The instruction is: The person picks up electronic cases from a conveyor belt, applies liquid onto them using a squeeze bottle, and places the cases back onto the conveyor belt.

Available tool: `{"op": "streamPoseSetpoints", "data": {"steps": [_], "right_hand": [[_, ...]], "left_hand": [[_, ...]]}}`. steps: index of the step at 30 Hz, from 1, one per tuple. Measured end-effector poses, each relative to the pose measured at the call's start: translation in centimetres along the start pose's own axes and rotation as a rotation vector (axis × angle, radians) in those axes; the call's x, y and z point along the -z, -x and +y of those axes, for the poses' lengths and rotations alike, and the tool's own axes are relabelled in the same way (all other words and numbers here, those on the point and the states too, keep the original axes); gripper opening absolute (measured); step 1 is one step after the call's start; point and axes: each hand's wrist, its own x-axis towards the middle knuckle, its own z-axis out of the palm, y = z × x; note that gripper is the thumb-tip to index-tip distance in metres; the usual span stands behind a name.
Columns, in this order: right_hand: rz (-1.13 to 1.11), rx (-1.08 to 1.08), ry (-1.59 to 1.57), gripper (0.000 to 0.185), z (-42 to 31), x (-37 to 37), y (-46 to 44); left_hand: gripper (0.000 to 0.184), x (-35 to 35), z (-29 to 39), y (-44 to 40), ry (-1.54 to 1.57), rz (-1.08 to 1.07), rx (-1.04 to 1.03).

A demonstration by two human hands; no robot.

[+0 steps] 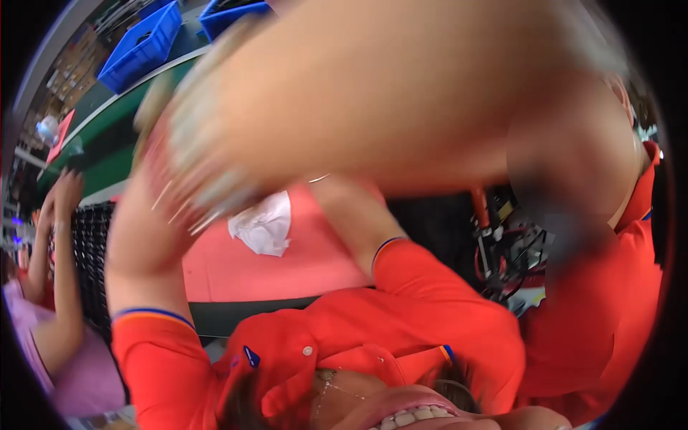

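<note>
A large, motion-blurred arm (401,93) fills the upper middle, coming in from the right and seemingly belonging to another person. Its smeared hand (208,143) covers much of the area where my hands are. My left forearm (147,244) rises on the left; the hand beyond it is blurred and mostly covered. My right forearm (347,211) reaches up behind the large arm, which hides that hand. Crumpled white paper or cloth (265,226) lies on a red sheet (301,269) between my forearms. Whether either hand holds anything cannot be made out.
Two blue bins, one nearer (143,46) and one farther (229,18), stand beyond a green surface (104,150). A person in a red shirt (631,279) is close on the right. At far left is a person in a lilac top (82,365). Cables (498,265) hang right.
</note>
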Motion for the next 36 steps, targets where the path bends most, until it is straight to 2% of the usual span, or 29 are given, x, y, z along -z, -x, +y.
{"op": "streamPoseSetpoints", "data": {"steps": [1,2,6,9,12,18,28,31,36], "right_hand": [[-0.107,-0.292,-0.024,0.029,-2.4,1.0,-1.5],[-0.136,-0.410,-0.063,0.029,-3.0,1.5,-1.8],[-0.124,-0.526,-0.197,0.029,-3.9,3.9,-1.0],[-0.102,-0.589,-0.260,0.029,-4.3,5.6,-0.8],[-0.111,-0.624,-0.299,0.028,-4.6,6.4,-0.6],[-0.096,-0.678,-0.315,0.028,-4.3,7.6,0.0],[-0.129,-0.762,-0.426,0.028,-4.0,4.5,-0.1],[-0.159,-0.813,-0.500,0.028,-3.5,3.3,0.3],[-0.215,-0.869,-0.649,0.028,-2.0,1.5,1.2]], "left_hand": [[0.037,-1.3,0.5,-4.9,0.003,-0.057,-0.066],[0.041,-2.5,0.3,-9.5,-0.009,-0.099,-0.083],[0.060,-8.1,-2.1,-23.8,-0.004,-0.222,-0.013],[0.066,-10.7,-3.8,-28.0,0.183,-0.257,-0.050],[0.067,-11.5,-3.8,-29.5,0.170,-0.282,-0.015],[0.070,-12.8,-3.6,-29.2,0.150,-0.291,-0.016],[0.076,-9.0,-0.8,-23.0,0.007,-0.162,-0.062],[0.078,-7.2,0.3,-18.5,-0.043,-0.083,-0.099],[0.080,-4.4,-1.9,-4.3,-0.018,0.074,-0.064]]}}
